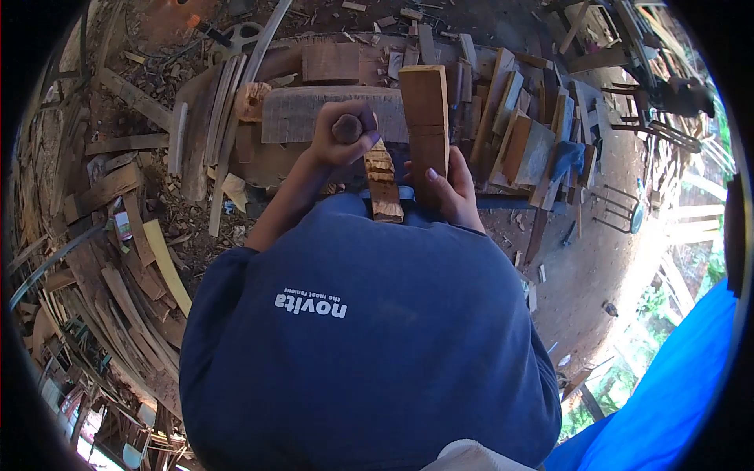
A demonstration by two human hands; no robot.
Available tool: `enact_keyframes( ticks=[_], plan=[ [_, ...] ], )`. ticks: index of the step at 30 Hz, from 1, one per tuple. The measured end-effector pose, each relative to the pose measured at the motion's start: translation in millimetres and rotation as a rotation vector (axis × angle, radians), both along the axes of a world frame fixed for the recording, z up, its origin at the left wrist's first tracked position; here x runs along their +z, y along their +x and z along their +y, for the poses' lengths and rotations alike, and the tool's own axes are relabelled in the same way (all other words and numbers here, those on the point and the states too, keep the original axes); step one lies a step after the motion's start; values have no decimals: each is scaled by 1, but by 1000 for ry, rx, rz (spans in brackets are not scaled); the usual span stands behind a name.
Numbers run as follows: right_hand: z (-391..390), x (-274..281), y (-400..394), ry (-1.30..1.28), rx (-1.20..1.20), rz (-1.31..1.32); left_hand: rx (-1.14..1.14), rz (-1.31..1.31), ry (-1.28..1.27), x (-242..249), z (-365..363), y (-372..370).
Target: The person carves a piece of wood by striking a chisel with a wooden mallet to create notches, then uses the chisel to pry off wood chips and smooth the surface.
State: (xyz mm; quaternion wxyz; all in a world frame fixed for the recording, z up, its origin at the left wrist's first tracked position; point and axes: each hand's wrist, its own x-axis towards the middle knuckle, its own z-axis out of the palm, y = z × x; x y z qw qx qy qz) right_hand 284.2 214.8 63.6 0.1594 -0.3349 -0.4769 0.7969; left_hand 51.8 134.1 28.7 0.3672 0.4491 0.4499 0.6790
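Note:
My left hand point(339, 135) is closed in a fist around a thick wooden handle point(347, 128), whose round end faces up at me. The rest of what that handle belongs to is hidden. My right hand point(454, 192) grips the lower part of a brown wooden block point(425, 106), thumb on the near face and fingers behind its right edge. The block stands upright, with a dark line across its face. Between my hands is a narrow piece of wood point(383, 182) with a rough, chipped surface; its upper end is close to my left fist.
Ahead lies a weathered thick plank point(294, 114), with a wooden block point(330, 63) beyond it. Stacked boards point(528, 149) with a blue cloth point(567, 159) stand to the right, near a metal-legged stool point(635, 216). Long wood strips point(118, 314) pile up at left.

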Motion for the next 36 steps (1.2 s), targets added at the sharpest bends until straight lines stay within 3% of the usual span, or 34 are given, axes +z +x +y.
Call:
enact_keyframes(
  ticks=[26,36],
  plan=[
    [-2,1,-2,-33,-17,-2,23,21,1,2,-5,1],
    [-1,-9,2,65,9,-32,30,82,68,-4,0,7]
  ],
)
